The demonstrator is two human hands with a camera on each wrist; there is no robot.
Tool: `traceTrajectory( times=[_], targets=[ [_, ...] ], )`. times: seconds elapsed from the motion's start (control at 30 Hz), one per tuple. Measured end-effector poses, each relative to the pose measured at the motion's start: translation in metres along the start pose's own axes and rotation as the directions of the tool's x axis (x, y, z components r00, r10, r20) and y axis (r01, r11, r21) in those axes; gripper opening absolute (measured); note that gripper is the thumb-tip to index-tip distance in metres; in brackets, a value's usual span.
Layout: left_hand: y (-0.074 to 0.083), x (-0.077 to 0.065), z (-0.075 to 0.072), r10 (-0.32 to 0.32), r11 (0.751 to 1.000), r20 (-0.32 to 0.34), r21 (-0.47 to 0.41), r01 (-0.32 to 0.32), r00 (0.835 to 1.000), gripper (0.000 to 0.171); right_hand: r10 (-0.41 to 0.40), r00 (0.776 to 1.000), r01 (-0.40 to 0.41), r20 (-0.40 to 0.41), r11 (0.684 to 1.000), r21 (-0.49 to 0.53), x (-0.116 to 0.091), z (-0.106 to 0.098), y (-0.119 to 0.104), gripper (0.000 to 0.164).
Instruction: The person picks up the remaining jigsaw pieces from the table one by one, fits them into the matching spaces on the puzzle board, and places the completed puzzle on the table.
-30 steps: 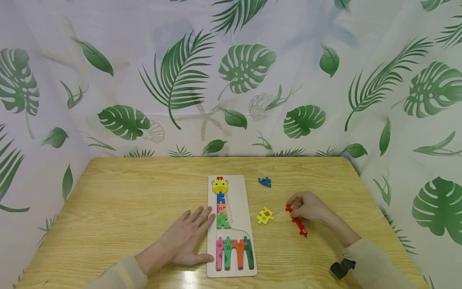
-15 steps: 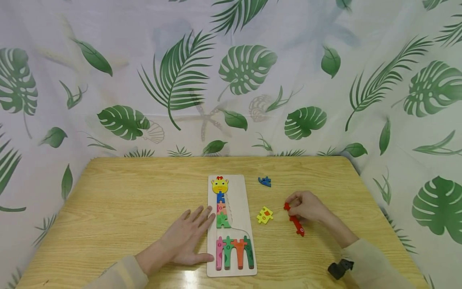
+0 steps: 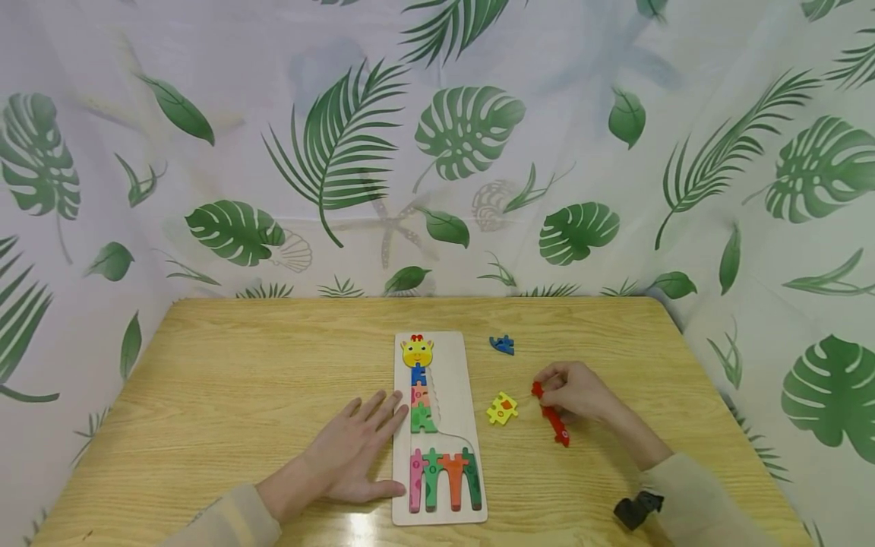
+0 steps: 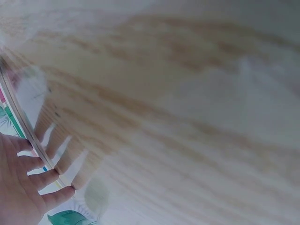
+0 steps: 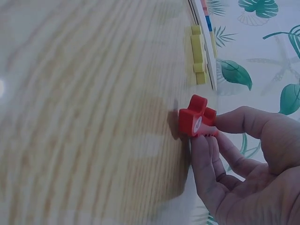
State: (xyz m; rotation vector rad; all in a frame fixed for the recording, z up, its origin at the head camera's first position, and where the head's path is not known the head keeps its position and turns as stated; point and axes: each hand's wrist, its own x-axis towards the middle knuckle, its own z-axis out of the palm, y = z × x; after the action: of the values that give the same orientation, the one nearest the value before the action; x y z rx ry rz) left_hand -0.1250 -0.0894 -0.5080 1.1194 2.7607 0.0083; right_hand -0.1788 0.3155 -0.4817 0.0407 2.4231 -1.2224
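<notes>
My right hand (image 3: pixel 576 393) pinches a long red puzzle piece (image 3: pixel 557 427) between thumb and fingers, to the right of the board. In the right wrist view the red piece (image 5: pixel 192 121) shows a pale round mark at its near end. My left hand (image 3: pixel 358 448) lies with straight fingers, its fingertips and thumb at the left edge of the giraffe puzzle board (image 3: pixel 449 357). Set in the board are a yellow giraffe head (image 3: pixel 417 352), blue, pink and green neck pieces, and several leg pieces. The middle of the board's body recess shows bare wood.
A yellow puzzle piece (image 3: pixel 502 409) lies between the board and my right hand. Farther back is a small blue piece (image 3: pixel 502 345). The wooden table (image 3: pixel 273 357) ends against a leaf-printed curtain (image 3: pixel 369 152). A black strap device (image 3: pixel 639 510) sits at my right sleeve.
My right hand has slid slightly left with the red piece, toward the yellow piece. The left hand and the board have stayed in place.
</notes>
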Motion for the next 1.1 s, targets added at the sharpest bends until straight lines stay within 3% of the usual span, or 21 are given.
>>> traceTrajectory(
  times=[1.1],
  targets=[
    [0.003,0.0,-0.001,-0.009,0.999,0.009,-0.035,0.009,1.0,0.11,-0.044,0.997,0.051,-0.057,0.991,0.125,0.014,0.026,-0.035,0.038]
  ],
)
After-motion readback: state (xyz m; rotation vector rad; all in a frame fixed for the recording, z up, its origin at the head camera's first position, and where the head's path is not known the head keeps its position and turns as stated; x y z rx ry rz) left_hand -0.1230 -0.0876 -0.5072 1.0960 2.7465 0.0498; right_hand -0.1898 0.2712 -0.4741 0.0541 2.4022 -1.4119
